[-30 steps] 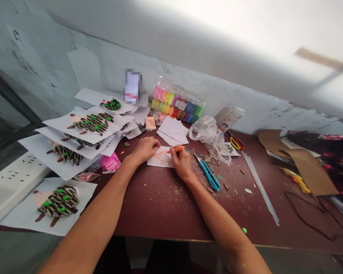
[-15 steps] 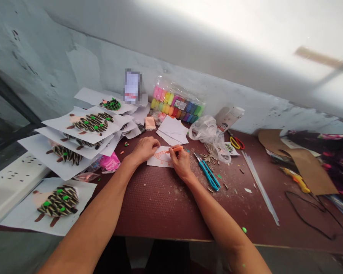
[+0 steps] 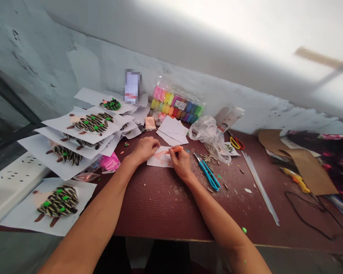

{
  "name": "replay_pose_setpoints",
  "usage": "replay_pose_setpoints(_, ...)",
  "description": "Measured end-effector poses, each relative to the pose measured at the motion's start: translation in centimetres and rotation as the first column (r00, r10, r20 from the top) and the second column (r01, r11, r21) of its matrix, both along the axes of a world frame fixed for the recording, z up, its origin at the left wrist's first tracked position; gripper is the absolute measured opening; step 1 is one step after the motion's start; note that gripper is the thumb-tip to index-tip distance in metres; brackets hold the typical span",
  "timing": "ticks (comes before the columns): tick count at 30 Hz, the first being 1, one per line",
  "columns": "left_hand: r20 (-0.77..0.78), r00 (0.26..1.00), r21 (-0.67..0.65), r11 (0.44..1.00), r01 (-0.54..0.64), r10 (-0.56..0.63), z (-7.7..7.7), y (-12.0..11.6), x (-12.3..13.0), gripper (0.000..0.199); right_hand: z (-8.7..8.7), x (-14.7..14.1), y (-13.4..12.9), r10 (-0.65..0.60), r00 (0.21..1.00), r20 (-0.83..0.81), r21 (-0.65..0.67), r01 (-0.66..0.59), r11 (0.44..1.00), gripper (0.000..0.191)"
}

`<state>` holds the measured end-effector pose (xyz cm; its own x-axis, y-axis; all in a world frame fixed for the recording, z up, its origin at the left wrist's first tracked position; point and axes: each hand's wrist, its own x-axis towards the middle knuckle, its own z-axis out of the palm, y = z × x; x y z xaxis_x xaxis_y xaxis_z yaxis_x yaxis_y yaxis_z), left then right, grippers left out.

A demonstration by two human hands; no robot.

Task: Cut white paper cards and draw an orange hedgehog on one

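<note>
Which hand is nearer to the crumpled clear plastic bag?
Right. The right hand, holding an orange pen, is left of the clear plastic bag and closer to the person. The left hand is farther left, at the left side of the orange drawing's paper.

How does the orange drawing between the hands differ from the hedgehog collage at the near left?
The orange drawing is flat lines; the hedgehog collage has raised striped seeds and green lumps. The drawing's paper is smaller than the collage's sheet. The right hand holds an orange pen over the drawing; no hand touches the collage. Both show an animal-like figure on white paper.
</note>
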<state>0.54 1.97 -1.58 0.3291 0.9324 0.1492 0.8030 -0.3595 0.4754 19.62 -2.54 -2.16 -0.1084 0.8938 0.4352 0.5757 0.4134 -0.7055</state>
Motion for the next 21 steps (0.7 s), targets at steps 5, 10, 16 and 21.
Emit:
replay_pose_setpoints(5,0.008,1.000,0.005,1.000,-0.003,0.003,-0.15,0.00,-0.02,0.027,-0.02,0.04,0.01,0.001,1.000,-0.007,-0.015,-0.001,1.000,0.029)
replay_pose_setpoints(10,0.003,1.000,0.002,1.000,-0.007,0.007,-0.14,-0.03,0.00,0.027,0.04,0.00,-0.02,-0.005,1.000,-0.009,-0.020,0.005,1.000,0.028)
replay_pose_setpoints(16,0.001,1.000,-0.013,1.000,-0.016,0.016,0.11,-0.17,0.09,0.027,-0.05,-0.06,-0.07,-0.042,0.999,0.007,-0.021,0.042,0.999,0.028)
replay_pose_setpoints(21,-0.007,1.000,-0.017,1.000,-0.017,0.017,0.26,-0.22,0.13,0.027,-0.08,-0.06,-0.09,-0.043,0.999,-0.001,-0.003,0.043,0.999,0.028)
